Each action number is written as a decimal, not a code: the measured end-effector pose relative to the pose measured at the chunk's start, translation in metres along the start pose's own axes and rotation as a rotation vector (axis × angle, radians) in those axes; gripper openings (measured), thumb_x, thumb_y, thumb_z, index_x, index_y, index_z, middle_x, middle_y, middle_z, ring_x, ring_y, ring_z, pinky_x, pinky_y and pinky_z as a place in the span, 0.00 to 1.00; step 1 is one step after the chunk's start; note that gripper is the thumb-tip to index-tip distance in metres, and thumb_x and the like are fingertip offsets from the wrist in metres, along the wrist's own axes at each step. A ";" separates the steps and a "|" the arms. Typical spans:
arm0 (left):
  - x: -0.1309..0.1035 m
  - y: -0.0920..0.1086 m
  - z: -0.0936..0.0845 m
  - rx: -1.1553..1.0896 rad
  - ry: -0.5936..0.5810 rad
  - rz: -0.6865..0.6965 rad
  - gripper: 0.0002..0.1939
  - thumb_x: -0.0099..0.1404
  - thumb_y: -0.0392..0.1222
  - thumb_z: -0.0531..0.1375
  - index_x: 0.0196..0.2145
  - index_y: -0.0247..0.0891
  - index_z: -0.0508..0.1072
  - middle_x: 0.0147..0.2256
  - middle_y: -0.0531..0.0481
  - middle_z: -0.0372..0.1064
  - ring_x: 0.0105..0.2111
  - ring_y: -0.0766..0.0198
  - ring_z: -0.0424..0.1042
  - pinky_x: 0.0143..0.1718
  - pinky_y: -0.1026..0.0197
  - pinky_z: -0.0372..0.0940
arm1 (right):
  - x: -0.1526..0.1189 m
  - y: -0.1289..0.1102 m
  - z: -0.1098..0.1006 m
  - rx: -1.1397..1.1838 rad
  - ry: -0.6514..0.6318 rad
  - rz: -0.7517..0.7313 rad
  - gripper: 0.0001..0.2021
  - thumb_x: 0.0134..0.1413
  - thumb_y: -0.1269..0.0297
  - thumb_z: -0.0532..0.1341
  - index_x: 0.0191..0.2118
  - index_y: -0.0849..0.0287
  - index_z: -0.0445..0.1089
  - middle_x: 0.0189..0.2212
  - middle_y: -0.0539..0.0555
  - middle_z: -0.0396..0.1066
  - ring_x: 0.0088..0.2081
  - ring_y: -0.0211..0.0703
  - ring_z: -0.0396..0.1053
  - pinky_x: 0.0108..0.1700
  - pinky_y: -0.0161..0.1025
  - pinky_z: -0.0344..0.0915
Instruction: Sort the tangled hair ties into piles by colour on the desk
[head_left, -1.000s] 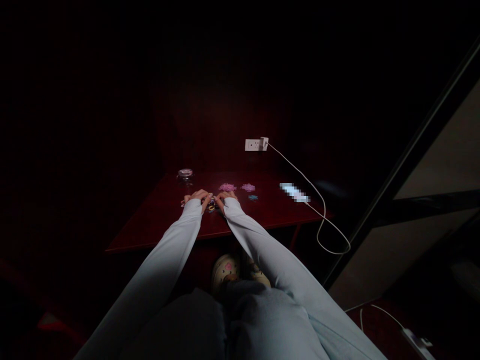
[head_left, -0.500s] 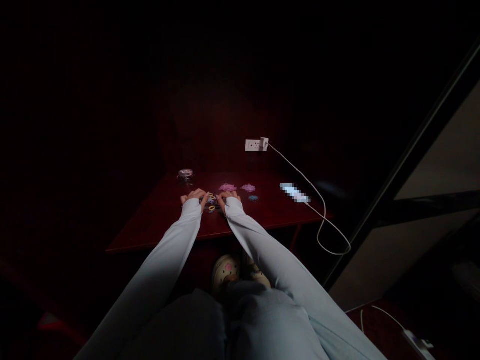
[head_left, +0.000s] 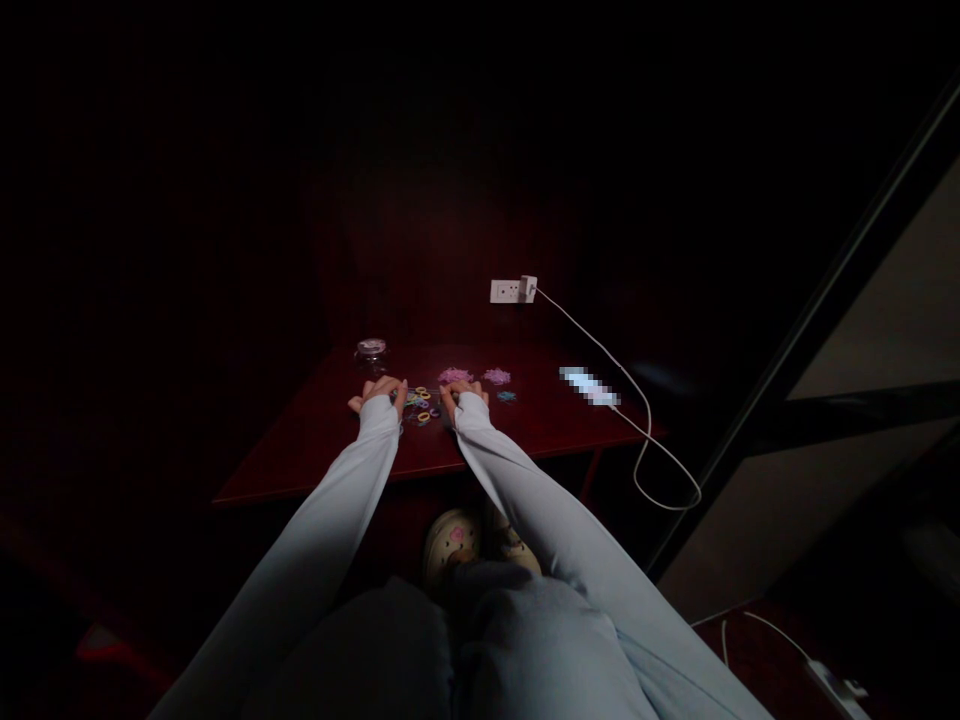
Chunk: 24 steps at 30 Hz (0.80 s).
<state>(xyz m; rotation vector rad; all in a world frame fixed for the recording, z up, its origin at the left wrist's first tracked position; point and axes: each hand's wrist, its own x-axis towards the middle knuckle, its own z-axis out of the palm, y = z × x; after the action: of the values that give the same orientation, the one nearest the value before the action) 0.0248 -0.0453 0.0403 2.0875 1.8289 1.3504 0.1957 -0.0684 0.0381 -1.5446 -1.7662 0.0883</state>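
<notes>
On the dark red table, my left hand (head_left: 380,390) is at the left side of a loose scatter of small hair ties (head_left: 422,404) in yellow, purple and pale colours. Its thumb and forefinger come together; what is between them is too small to make out. Across the scatter, my right hand (head_left: 463,394) has its fingers curled and its thumb against the forefinger, and anything pinched there is hidden. Just beyond the right hand lies a pink pile of small bands (head_left: 454,375). A lilac pile (head_left: 496,377) and a smaller teal pile (head_left: 507,397) lie to its right.
A clear round jar (head_left: 371,354) stands at the back left of the table (head_left: 300,460). To the right lies a blurred-out phone (head_left: 590,386), its white cable (head_left: 621,367) running to a wall socket (head_left: 505,291). A power strip (head_left: 834,688) is on the floor.
My hands have moved apart, the left one further left and the right one slightly right. More of the hair ties between them now shows.
</notes>
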 end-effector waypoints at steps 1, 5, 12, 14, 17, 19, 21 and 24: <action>0.001 0.000 0.002 -0.001 -0.047 0.041 0.17 0.77 0.42 0.54 0.30 0.42 0.75 0.44 0.46 0.80 0.48 0.48 0.71 0.55 0.41 0.54 | 0.000 0.000 0.000 -0.004 -0.034 -0.047 0.16 0.77 0.55 0.56 0.43 0.52 0.80 0.47 0.54 0.79 0.54 0.51 0.64 0.58 0.46 0.56; 0.003 -0.003 0.009 -0.006 -0.204 0.178 0.14 0.74 0.40 0.57 0.30 0.44 0.76 0.44 0.49 0.81 0.50 0.52 0.73 0.54 0.48 0.54 | 0.001 0.003 -0.002 -0.017 -0.117 -0.161 0.15 0.76 0.52 0.59 0.45 0.50 0.83 0.46 0.54 0.80 0.56 0.52 0.63 0.58 0.46 0.55; 0.001 -0.005 0.006 -0.060 -0.074 0.118 0.20 0.78 0.43 0.53 0.29 0.43 0.75 0.41 0.52 0.82 0.48 0.55 0.74 0.54 0.50 0.53 | 0.010 0.042 -0.027 -0.057 0.099 0.099 0.14 0.73 0.52 0.62 0.45 0.51 0.85 0.49 0.58 0.79 0.55 0.57 0.63 0.57 0.50 0.54; 0.000 -0.002 0.005 -0.060 -0.039 0.079 0.20 0.78 0.42 0.54 0.28 0.42 0.74 0.40 0.52 0.81 0.47 0.55 0.74 0.53 0.50 0.53 | 0.010 0.058 -0.039 -0.061 0.226 0.233 0.15 0.73 0.53 0.62 0.45 0.53 0.85 0.51 0.60 0.78 0.55 0.59 0.62 0.56 0.51 0.54; 0.000 0.002 0.004 -0.055 -0.031 0.062 0.19 0.78 0.42 0.54 0.28 0.42 0.74 0.41 0.52 0.81 0.47 0.55 0.73 0.52 0.50 0.53 | 0.007 0.074 -0.055 -0.086 0.339 0.448 0.14 0.71 0.56 0.64 0.46 0.57 0.84 0.53 0.61 0.77 0.56 0.61 0.61 0.57 0.52 0.53; -0.001 0.002 0.002 -0.045 -0.027 0.058 0.19 0.78 0.41 0.54 0.28 0.42 0.74 0.40 0.51 0.81 0.46 0.55 0.73 0.52 0.50 0.53 | 0.004 0.079 -0.062 -0.108 0.357 0.519 0.12 0.69 0.59 0.65 0.46 0.60 0.84 0.53 0.63 0.77 0.57 0.63 0.61 0.58 0.53 0.52; -0.001 0.003 0.001 -0.037 -0.022 0.053 0.18 0.77 0.41 0.54 0.28 0.42 0.74 0.39 0.50 0.81 0.46 0.55 0.73 0.52 0.50 0.53 | 0.002 0.082 -0.065 -0.122 0.349 0.523 0.12 0.68 0.60 0.65 0.44 0.60 0.85 0.53 0.63 0.77 0.57 0.64 0.61 0.58 0.53 0.52; -0.001 0.002 -0.001 -0.039 0.007 0.038 0.18 0.77 0.40 0.54 0.28 0.41 0.73 0.39 0.50 0.81 0.47 0.55 0.73 0.52 0.50 0.54 | 0.001 0.084 -0.064 -0.136 0.318 0.513 0.12 0.68 0.60 0.64 0.42 0.58 0.85 0.53 0.62 0.78 0.57 0.64 0.61 0.58 0.54 0.51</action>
<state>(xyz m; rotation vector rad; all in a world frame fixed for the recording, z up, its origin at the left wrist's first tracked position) 0.0263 -0.0474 0.0416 2.1115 1.7597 1.3914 0.3015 -0.0727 0.0398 -1.9590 -1.1230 -0.0274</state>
